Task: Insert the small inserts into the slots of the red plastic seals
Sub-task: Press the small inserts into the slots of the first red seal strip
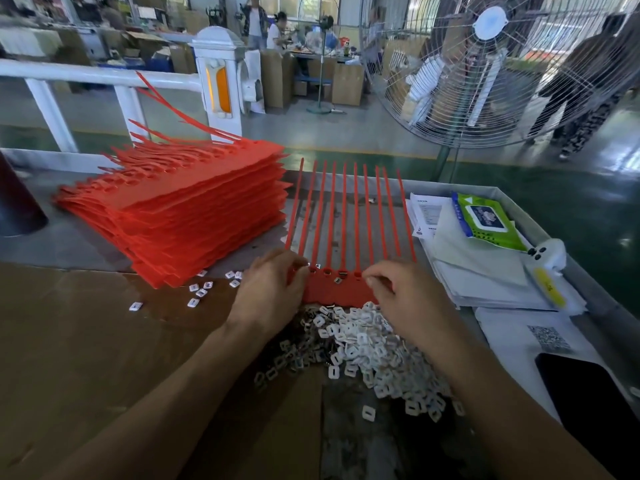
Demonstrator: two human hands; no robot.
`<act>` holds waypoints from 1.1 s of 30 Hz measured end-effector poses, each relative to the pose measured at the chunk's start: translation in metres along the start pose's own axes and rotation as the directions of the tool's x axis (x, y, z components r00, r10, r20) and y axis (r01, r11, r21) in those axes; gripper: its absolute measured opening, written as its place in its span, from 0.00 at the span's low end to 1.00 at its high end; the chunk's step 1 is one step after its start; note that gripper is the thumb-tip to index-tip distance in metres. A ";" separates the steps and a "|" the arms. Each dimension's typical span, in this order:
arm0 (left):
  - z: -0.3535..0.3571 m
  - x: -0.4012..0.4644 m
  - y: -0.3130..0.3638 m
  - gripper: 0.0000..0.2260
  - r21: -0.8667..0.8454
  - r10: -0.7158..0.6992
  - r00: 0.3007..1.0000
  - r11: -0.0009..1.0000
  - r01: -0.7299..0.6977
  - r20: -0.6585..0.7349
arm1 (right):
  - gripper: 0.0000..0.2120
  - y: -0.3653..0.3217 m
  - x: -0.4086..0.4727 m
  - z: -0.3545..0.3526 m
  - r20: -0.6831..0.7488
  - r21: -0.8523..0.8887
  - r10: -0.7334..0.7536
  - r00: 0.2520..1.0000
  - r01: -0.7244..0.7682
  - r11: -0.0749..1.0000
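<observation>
A flat strip of joined red plastic seals [337,289] lies in front of me, its long thin tails fanning away toward the far edge. My left hand [268,287] rests on the strip's left end and pinches a small insert at a slot. At the right end, my right hand [398,289] pinches the strip beside another slot. One small insert [337,280] lies loose on the strip. A heap of small white inserts [363,348] sits just below the strip, between my forearms.
A tall stack of red seal sheets [180,209] stands at the left, with loose inserts [199,292] scattered by it. Papers [485,268], a wet-wipe pack [488,220] and a black phone [588,403] lie at right. A large fan [491,64] stands beyond the table.
</observation>
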State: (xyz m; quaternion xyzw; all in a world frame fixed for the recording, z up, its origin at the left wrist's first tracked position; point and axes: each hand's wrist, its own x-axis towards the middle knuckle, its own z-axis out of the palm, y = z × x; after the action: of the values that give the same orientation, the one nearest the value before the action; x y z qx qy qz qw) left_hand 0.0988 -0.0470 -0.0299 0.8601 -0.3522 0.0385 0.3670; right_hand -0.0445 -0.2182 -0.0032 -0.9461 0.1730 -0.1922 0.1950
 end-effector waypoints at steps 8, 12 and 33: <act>0.006 0.003 -0.002 0.13 0.105 -0.037 0.998 0.994 0.032 0.045 | 0.08 -0.006 0.033 0.017 0.087 -0.071 -0.026 0.996 0.032 0.997; 0.004 0.007 -0.003 0.13 0.117 -0.047 0.995 0.992 0.036 0.087 | 0.10 -0.005 0.042 0.020 0.110 -0.120 -0.003 0.994 0.016 0.993; 0.003 0.001 -0.013 0.14 0.087 0.014 0.996 0.996 -0.021 0.086 | 0.04 0.000 0.048 0.031 0.036 -0.170 -0.095 0.995 0.100 0.980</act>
State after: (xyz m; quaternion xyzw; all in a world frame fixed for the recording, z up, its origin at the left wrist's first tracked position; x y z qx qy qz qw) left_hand 0.1071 -0.0433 -0.0396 0.8732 -0.3730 0.0203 0.3131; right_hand 0.0100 -0.2282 -0.0157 -0.9693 0.1396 -0.1728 0.1056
